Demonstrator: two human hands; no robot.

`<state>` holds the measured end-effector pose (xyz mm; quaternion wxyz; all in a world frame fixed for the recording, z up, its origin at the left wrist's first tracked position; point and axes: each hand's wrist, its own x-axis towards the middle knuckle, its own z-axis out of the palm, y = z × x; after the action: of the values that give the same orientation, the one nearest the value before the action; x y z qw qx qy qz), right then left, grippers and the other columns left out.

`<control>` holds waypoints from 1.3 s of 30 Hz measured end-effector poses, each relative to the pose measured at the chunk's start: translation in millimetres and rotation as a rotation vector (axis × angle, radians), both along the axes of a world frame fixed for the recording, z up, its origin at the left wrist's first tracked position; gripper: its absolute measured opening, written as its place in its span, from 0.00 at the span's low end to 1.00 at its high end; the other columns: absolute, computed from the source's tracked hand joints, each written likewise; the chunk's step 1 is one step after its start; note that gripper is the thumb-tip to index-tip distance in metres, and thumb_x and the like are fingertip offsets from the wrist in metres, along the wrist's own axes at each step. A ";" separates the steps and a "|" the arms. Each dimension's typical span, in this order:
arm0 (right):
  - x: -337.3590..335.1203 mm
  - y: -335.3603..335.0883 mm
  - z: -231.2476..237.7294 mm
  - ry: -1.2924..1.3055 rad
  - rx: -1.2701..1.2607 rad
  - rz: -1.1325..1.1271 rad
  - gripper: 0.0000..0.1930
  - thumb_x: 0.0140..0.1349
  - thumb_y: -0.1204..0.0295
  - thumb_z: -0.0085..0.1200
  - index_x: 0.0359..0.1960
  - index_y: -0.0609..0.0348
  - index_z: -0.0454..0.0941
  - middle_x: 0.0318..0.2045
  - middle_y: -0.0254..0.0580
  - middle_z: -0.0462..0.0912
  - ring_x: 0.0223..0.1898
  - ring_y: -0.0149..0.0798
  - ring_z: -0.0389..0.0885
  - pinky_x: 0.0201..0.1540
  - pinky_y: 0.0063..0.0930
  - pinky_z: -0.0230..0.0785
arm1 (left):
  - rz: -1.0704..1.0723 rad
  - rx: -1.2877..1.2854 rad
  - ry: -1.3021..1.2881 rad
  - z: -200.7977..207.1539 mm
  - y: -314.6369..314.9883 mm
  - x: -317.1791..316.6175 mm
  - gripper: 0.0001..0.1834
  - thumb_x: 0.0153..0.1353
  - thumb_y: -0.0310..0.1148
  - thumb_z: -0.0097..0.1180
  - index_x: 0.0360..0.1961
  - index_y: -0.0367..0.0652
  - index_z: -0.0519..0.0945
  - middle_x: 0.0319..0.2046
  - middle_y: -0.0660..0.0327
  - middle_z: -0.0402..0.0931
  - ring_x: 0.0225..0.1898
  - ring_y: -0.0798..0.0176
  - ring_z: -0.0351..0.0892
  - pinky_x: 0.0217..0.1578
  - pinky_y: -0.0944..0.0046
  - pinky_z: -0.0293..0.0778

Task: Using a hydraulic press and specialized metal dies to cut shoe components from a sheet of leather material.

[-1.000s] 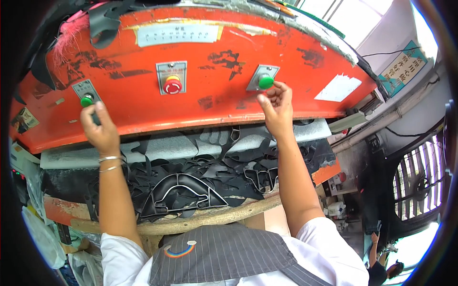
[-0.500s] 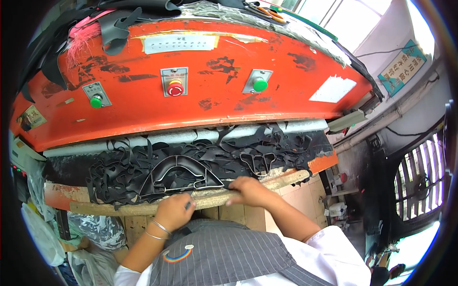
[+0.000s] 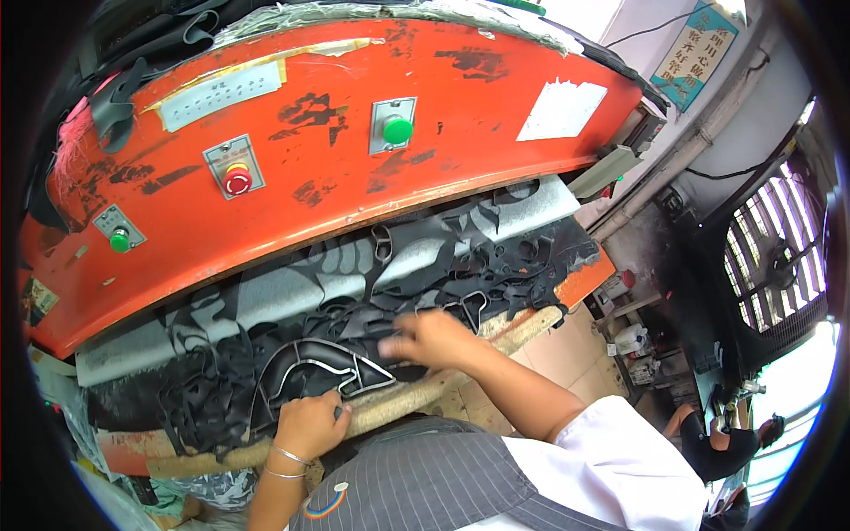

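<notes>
The metal cutting die point(image 3: 323, 372) is laid flat on the black sheet material point(image 3: 266, 354), under the orange press head point(image 3: 336, 150). Its long axis runs roughly left-right, narrow end pointed right. Its near edge is gripped by the curled left hand point(image 3: 310, 425). The right hand point(image 3: 438, 338) is blurred over the right tip, so finger state can't be told.

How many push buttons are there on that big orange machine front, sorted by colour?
Green buttons: 2, one at the left end and one right of centre
Red buttons: 1, a red mushroom button between them
Total: 3 on the orange panel
</notes>
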<state>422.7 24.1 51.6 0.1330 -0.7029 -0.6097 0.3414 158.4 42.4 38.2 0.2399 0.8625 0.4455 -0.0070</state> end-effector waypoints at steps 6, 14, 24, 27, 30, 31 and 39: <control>17.3 115.7 -54.4 -0.212 0.290 -0.453 0.33 0.57 0.47 0.57 0.47 0.72 0.74 0.44 0.67 0.78 0.50 0.61 0.78 0.51 0.50 0.72 | -0.312 0.250 -0.500 -19.0 70.6 100.6 0.11 0.60 0.35 0.56 0.34 0.37 0.76 0.51 0.48 0.77 0.53 0.44 0.75 0.52 0.51 0.71; 106.8 112.4 -18.7 -0.150 0.438 0.045 0.24 0.53 0.72 0.63 0.54 0.56 0.76 0.46 0.51 0.78 0.50 0.54 0.75 0.54 0.39 0.68 | -0.286 0.272 -0.316 -47.5 82.8 111.9 0.09 0.58 0.35 0.57 0.34 0.39 0.80 0.61 0.52 0.71 0.65 0.50 0.66 0.61 0.49 0.61; 139.4 118.2 -62.9 -0.009 0.615 0.122 0.29 0.48 0.73 0.67 0.56 0.55 0.76 0.45 0.46 0.81 0.49 0.50 0.74 0.54 0.39 0.67 | -0.266 0.206 -0.368 -44.9 75.0 112.1 0.08 0.58 0.34 0.57 0.31 0.39 0.78 0.63 0.51 0.69 0.66 0.49 0.63 0.62 0.49 0.59; 143.6 119.7 -67.0 -0.041 0.625 0.149 0.28 0.48 0.73 0.67 0.55 0.55 0.77 0.46 0.45 0.82 0.48 0.50 0.75 0.53 0.38 0.68 | -0.260 0.219 -0.384 -47.7 69.4 114.5 0.09 0.58 0.34 0.56 0.30 0.39 0.77 0.63 0.51 0.68 0.66 0.49 0.63 0.62 0.49 0.59; 140.2 118.4 -69.9 -0.005 0.613 0.124 0.28 0.48 0.73 0.68 0.54 0.56 0.77 0.46 0.44 0.82 0.48 0.50 0.75 0.53 0.37 0.69 | -0.244 0.222 -0.399 -50.1 66.9 113.1 0.09 0.59 0.35 0.56 0.30 0.40 0.77 0.63 0.51 0.68 0.66 0.48 0.63 0.62 0.49 0.59; 140.5 118.5 -71.2 -0.002 0.625 0.101 0.28 0.48 0.73 0.67 0.54 0.56 0.77 0.47 0.44 0.82 0.49 0.50 0.75 0.54 0.37 0.69 | -0.246 0.207 -0.404 -48.9 68.9 113.3 0.08 0.59 0.35 0.56 0.30 0.40 0.77 0.63 0.51 0.68 0.67 0.48 0.62 0.63 0.49 0.58; 162.3 98.4 -57.6 -0.197 0.818 -0.073 0.41 0.45 0.72 0.71 0.65 0.53 0.66 0.53 0.49 0.76 0.49 0.48 0.76 0.55 0.37 0.70 | 0.217 -0.147 -0.806 -11.8 102.9 66.0 0.12 0.67 0.38 0.53 0.30 0.41 0.75 0.37 0.56 0.81 0.43 0.62 0.79 0.45 0.60 0.72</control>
<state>585.0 122.5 -6.0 0.3542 -0.6427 -0.6793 -0.0023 224.4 145.3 26.4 0.4552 0.7250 0.4025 0.3243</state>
